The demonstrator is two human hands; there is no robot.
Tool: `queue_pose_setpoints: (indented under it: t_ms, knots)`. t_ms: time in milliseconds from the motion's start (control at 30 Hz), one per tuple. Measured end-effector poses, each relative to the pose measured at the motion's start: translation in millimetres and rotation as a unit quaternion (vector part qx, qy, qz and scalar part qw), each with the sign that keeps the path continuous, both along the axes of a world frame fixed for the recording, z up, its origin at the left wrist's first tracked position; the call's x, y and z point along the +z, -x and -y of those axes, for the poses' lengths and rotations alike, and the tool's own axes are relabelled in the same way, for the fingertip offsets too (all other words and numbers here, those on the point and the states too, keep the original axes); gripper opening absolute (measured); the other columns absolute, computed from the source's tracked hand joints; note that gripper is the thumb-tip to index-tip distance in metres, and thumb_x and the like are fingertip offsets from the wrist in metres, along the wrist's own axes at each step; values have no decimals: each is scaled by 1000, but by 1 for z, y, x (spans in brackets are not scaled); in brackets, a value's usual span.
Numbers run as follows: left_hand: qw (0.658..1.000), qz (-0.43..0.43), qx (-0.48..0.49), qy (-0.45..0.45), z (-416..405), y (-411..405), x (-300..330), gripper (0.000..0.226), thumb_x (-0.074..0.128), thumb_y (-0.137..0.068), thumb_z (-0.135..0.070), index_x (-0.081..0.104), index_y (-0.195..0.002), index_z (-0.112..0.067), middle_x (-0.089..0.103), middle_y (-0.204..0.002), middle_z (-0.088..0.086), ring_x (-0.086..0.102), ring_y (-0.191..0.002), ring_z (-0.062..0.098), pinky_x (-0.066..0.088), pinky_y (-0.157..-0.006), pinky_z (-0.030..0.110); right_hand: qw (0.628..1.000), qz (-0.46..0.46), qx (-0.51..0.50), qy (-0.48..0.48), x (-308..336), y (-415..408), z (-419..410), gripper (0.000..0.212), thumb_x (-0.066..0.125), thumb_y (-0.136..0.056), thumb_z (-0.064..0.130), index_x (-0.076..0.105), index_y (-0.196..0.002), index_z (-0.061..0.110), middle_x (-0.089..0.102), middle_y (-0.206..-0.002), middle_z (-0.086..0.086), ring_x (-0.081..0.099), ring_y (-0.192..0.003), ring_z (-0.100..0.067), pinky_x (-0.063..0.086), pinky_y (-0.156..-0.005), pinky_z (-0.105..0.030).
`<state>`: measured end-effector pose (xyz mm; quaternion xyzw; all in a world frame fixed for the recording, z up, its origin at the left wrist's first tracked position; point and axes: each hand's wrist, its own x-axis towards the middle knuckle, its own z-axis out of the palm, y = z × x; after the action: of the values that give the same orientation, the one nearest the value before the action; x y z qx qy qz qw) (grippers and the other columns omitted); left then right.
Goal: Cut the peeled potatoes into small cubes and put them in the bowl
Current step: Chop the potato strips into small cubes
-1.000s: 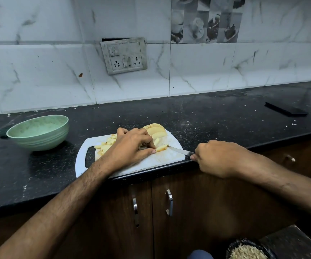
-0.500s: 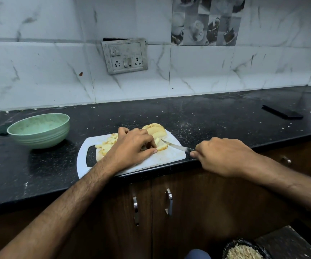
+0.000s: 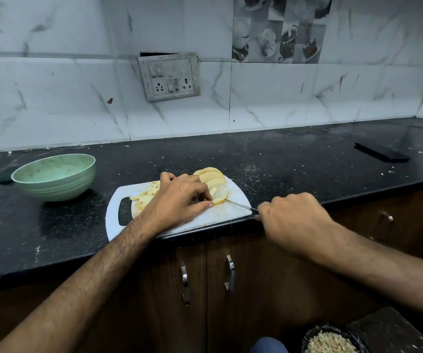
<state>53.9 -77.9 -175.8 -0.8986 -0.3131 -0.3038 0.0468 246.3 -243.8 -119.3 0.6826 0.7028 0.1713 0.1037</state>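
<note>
Dicing is underway: left hand (image 3: 179, 200) pinching potato strips (image 3: 219, 200) on the board (image 3: 220, 215), right hand (image 3: 291, 220) gripping the knife (image 3: 241, 205), blade just beside the pinch, next calling for a straight downward cut.

Bare countertop (image 3: 294, 159) lay open at center right; the bowl (image 3: 53, 177) at left and a flat dark object (image 3: 382, 155) at far right obstructed passage.
</note>
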Motion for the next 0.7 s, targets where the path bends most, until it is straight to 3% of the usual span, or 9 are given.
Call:
queue_pose_setpoints:
  t_ms: [167,333,467,567,700]
  knots:
    - [1000,15,5,13,0,1,-1,14,69,-87,-48,74,-92,-37,60,-85,-18,55,-93,1,22,-86,37,992,-114,-42,28,20,-9,-4,33,29,-104,46,53,-96,24,64,-113,-7,61,-104,-31,39,-75,-38]
    - [999,24,2,28,-1,0,0,21,59,-81,-46,75,-92,-38,64,-88,-16,56,-93,0,16,-84,32,984,-148,-62,78,15,0,-4,25,33,-104,45,45,-93,25,62,-114,-8,60,-102,-30,40,-76,-38]
    - [999,22,-1,35,-1,0,-1,23,56,-80,-39,75,-92,-38,64,-89,-16,56,-93,1,16,-84,31,974,-183,-80,108,12,8,-7,23,35,-103,40,45,-97,21,60,-117,-9,53,-90,-28,41,-78,-38]
    - [999,24,-1,37,-2,0,-1,25,54,-78,-36,76,-91,-38,65,-89,-15,57,-93,1,16,-83,31,988,-115,-64,76,10,12,0,26,36,-103,35,54,-112,18,61,-118,-7,60,-102,-30,43,-79,-38]
    - [998,40,3,38,0,1,1,24,55,-77,-34,76,-89,-37,67,-82,-16,58,-88,0,23,-87,36,1000,-13,-8,10,0,16,7,25,37,-103,26,59,-111,18,64,-111,-4,64,-101,-30,52,-80,-40]
